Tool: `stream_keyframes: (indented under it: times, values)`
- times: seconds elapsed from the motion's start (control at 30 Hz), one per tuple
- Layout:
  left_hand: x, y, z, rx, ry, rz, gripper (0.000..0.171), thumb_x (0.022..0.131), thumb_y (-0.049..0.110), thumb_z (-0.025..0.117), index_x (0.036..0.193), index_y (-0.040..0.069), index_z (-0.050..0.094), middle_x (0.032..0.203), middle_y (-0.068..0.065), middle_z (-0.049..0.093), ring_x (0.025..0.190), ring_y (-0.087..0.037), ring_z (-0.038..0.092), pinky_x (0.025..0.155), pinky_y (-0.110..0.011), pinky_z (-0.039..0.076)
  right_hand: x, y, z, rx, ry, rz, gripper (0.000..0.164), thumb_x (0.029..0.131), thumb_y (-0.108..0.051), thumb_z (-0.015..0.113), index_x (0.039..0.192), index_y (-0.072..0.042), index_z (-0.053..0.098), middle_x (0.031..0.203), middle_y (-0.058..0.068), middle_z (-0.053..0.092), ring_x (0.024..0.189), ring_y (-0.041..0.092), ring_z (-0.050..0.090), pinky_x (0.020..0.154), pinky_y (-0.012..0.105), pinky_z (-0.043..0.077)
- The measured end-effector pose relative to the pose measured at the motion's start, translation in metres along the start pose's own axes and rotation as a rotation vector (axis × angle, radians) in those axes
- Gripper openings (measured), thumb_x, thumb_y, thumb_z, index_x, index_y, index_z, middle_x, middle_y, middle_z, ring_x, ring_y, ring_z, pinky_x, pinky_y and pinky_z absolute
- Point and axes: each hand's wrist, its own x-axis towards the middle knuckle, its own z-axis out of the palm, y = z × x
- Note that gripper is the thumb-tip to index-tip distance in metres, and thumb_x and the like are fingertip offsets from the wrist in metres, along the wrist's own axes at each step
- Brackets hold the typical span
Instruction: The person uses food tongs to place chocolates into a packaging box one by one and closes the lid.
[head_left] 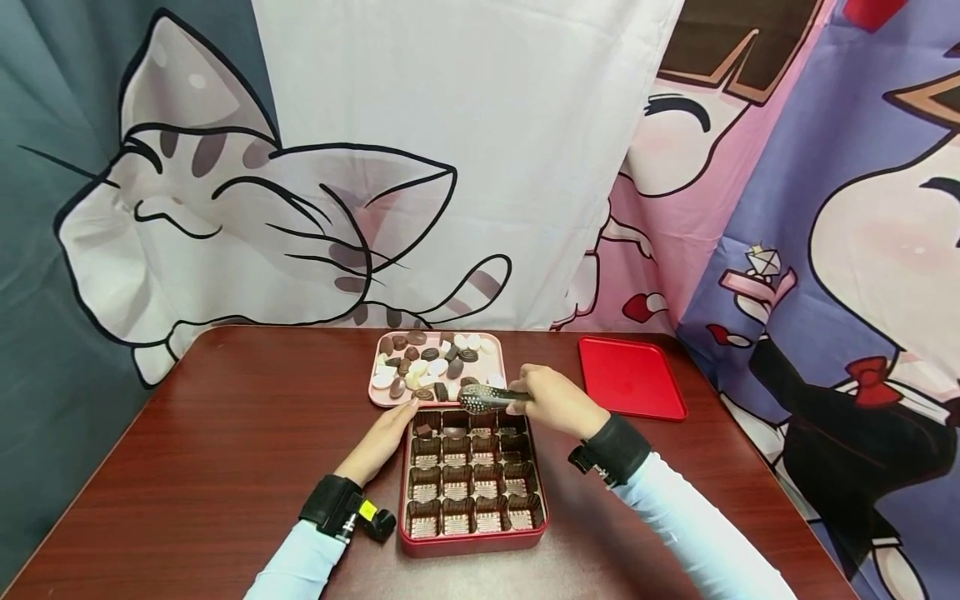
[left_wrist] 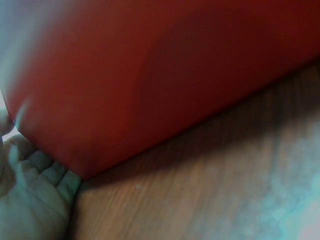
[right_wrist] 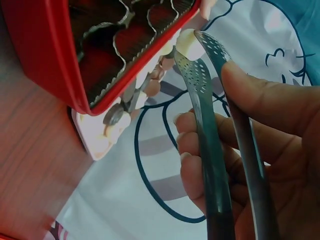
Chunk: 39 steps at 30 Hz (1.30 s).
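Observation:
In the head view, a red box point(head_left: 472, 547) with a brown divided insert stands before me. At its far left corner, my left hand point(head_left: 384, 437) grips the side, fingers bent against the corner in the left wrist view. My right hand point(head_left: 557, 400) holds metal tongs point(right_wrist: 207, 130) with perforated ends over the box's far edge. Between the tong tips sits a cream-white chocolate point(right_wrist: 188, 46), seen in the right wrist view. A dark brown chocolate point(head_left: 424, 431) lies in the far left compartment. Behind the box, a pink tray point(head_left: 492, 363) bears several dark, brown and white chocolates.
A flat red lid point(head_left: 632, 377) lies at the right on the brown wooden table point(head_left: 247, 450). Cartoon-printed curtains point(head_left: 480, 167) hang right behind the table's far edge and along its right side.

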Motion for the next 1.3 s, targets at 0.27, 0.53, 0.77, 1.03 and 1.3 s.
stream_keyframes:
  times: [0.27,0.53,0.77,1.03,1.3]
  values:
    - [0.001,-0.001,0.0,0.003,0.001,0.005,0.062,0.111,0.034,0.037,0.153,-0.01,0.033,0.163,-0.029,0.03,0.156,-0.042,0.021,0.131,-0.056,0.017,-0.012,0.007,0.004,-0.007,-0.028,-0.005,0.016,0.086,-0.014,0.078,0.097,-0.002,0.08,0.078,0.006,0.059,0.067,0.01,0.045,0.065,0.021,0.039]
    - [0.001,-0.002,0.0,-0.007,-0.005,0.005,0.063,0.111,0.036,0.037,0.154,-0.01,0.032,0.164,-0.029,0.028,0.156,-0.042,0.02,0.131,-0.057,0.016,-0.015,0.015,0.008,0.015,-0.055,-0.002,0.01,0.085,-0.013,0.079,0.091,-0.005,0.08,0.075,0.001,0.056,0.066,0.009,0.042,0.061,0.019,0.036]
    - [0.0,-0.001,-0.001,0.009,-0.013,-0.006,0.064,0.111,0.037,0.037,0.155,-0.009,0.031,0.164,-0.028,0.027,0.157,-0.042,0.019,0.131,-0.057,0.016,-0.013,0.018,0.006,0.049,-0.076,0.053,0.014,0.086,-0.012,0.078,0.097,-0.004,0.081,0.079,0.003,0.061,0.07,0.011,0.047,0.064,0.022,0.039]
    - [0.0,0.001,-0.001,0.007,-0.017,0.006,0.061,0.111,0.035,0.035,0.154,-0.01,0.034,0.164,-0.029,0.028,0.156,-0.042,0.02,0.131,-0.056,0.017,-0.008,0.02,0.001,0.095,-0.08,0.102,0.017,0.087,-0.013,0.076,0.1,-0.004,0.081,0.082,0.004,0.063,0.073,0.013,0.051,0.068,0.025,0.042]
    - [0.001,-0.001,0.0,-0.006,-0.013,0.005,0.063,0.111,0.035,0.035,0.154,-0.011,0.03,0.164,-0.029,0.026,0.157,-0.042,0.018,0.131,-0.056,0.015,0.002,0.021,-0.003,0.143,-0.076,0.149,0.029,0.089,-0.016,0.076,0.112,0.002,0.077,0.09,0.009,0.064,0.078,0.015,0.053,0.071,0.026,0.044]
